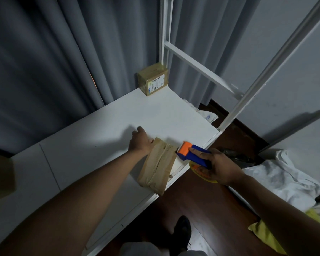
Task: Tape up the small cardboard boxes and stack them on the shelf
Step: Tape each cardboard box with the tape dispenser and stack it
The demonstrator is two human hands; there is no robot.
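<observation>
Behind the white board hang grey curtains (pixel 50 58), falling in deep folds, with a thin orange slit of light showing between two of them low down. To my right the wall (pixel 277 58) is plain and pale. Below me the floor (pixel 207 206) is dark wood, and my black shoe (pixel 182 230) stands on it near the bottom edge. A heap of white cloth (pixel 283 180) lies on the floor to the right, with a yellow piece (pixel 266 235) just beside it. Farther back, another crumpled white bag (pixel 208 115) with a blue mark lies on the floor.
</observation>
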